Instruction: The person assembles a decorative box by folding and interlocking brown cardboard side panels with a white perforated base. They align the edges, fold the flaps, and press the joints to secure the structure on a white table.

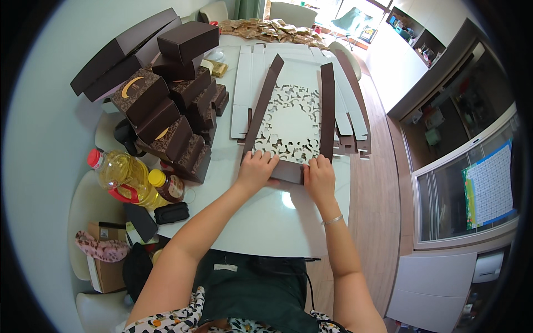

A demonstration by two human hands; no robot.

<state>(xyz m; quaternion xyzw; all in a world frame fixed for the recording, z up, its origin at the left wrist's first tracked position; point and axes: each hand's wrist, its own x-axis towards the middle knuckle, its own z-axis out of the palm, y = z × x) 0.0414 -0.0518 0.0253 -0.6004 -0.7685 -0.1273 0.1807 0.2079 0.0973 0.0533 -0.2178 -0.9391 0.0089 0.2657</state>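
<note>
A long dark brown cardboard box [287, 172], partly folded, lies on the white table in front of me. Both its long side walls stand up, and so does the near end wall. Inside, its pale bottom panel [286, 123] carries a curly cut-out pattern or lining around a plain middle. My left hand [256, 170] is closed over the near left corner, fingers bent over the edge. At the near right corner, my right hand [319, 178] pinches the end wall where it meets the side. The thumbs are partly hidden.
Flat cardboard blanks [243, 94] lie under and beside the box. Folded brown boxes [175, 141] are stacked at the left, behind an oil bottle [125, 175] and a yellow-lidded jar [168, 186]. A black case [171, 213] sits nearer. Gold packets [272, 30] cover the far end.
</note>
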